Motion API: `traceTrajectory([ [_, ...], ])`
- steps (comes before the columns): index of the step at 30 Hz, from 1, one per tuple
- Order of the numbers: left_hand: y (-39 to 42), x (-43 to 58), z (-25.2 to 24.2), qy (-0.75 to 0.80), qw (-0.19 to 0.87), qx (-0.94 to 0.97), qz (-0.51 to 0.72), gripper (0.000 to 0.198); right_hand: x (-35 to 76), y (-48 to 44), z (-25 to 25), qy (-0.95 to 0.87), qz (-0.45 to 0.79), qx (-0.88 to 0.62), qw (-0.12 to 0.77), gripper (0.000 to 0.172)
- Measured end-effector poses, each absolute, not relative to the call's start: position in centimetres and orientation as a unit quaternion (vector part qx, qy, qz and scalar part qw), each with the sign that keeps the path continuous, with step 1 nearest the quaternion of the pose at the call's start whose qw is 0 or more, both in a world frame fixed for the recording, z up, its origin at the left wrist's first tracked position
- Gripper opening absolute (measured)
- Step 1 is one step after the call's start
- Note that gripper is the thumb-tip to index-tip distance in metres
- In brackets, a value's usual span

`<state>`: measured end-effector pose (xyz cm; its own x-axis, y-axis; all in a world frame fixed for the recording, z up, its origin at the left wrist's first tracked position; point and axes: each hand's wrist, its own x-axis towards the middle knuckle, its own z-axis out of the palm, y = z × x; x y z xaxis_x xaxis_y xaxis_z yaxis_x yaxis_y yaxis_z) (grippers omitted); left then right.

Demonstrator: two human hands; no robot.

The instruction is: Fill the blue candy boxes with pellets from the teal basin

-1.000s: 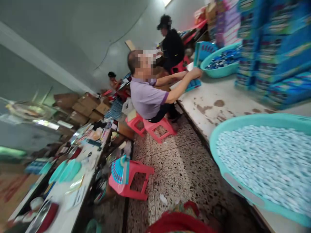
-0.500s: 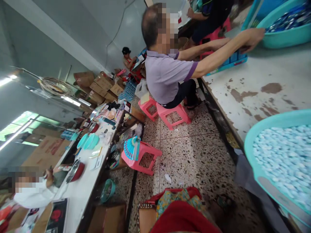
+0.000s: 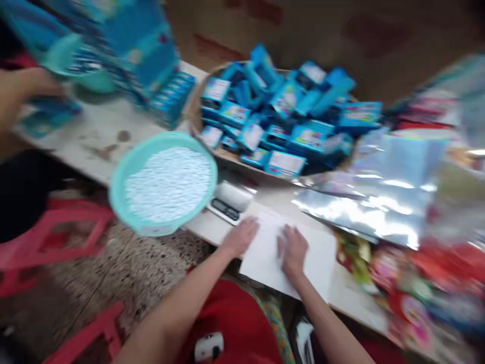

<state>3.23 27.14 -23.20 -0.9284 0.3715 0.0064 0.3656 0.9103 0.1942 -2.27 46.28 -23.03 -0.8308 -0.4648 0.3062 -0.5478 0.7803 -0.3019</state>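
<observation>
A white sheet (image 3: 314, 258) lies flat at the table's near edge. My left hand (image 3: 242, 236) rests at its upper left corner, fingers stretched forward; whether they pinch the edge is blurred. On the middle of the sheet lies my right hand (image 3: 294, 251), its fingers slightly bent and the thumb apart, with nothing visible in it. Just beyond my left hand is a digital scale (image 3: 226, 208) with a dark display. To the left stands a turquoise basin (image 3: 123, 207) full of small pale blue-white pieces.
A round basket (image 3: 195, 108) heaped with blue boxes (image 3: 310, 136) stands behind the scale. Shiny plastic film (image 3: 348, 207) and colourful packaging (image 3: 401, 318) lie on the right. At far left are another person's hand (image 3: 34, 83), a smaller basin (image 3: 100, 81) and pink stools (image 3: 56, 227).
My view has swung from the room and floor to the table on the right. Both my hands, out of view before, now show on the white sheet.
</observation>
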Motion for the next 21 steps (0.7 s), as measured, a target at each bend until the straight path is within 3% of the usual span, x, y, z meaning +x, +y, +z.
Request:
traceTrajectory([
  [2,27.8,2.6,-25.0,0.969,-0.075,0.167,0.164,0.039,-2.6,49.3,-23.2,-0.952,0.155,0.243,0.101,0.034],
  [4,27.6,2.6,-26.0,0.965,-0.099,0.161,0.183,0.039,-2.8,50.1,-23.6,-0.957,0.15,0.234,0.079,0.036],
  [15,28.0,2.2,-25.3,0.966,-0.101,0.171,0.164,0.05,-3.3,50.2,-23.6,-0.953,0.205,0.22,0.044,0.047],
  [21,27.9,2.3,-25.4,0.969,-0.103,0.176,0.137,0.045,-2.9,50.3,-22.6,-0.906,0.395,0.086,0.123,0.035],
])
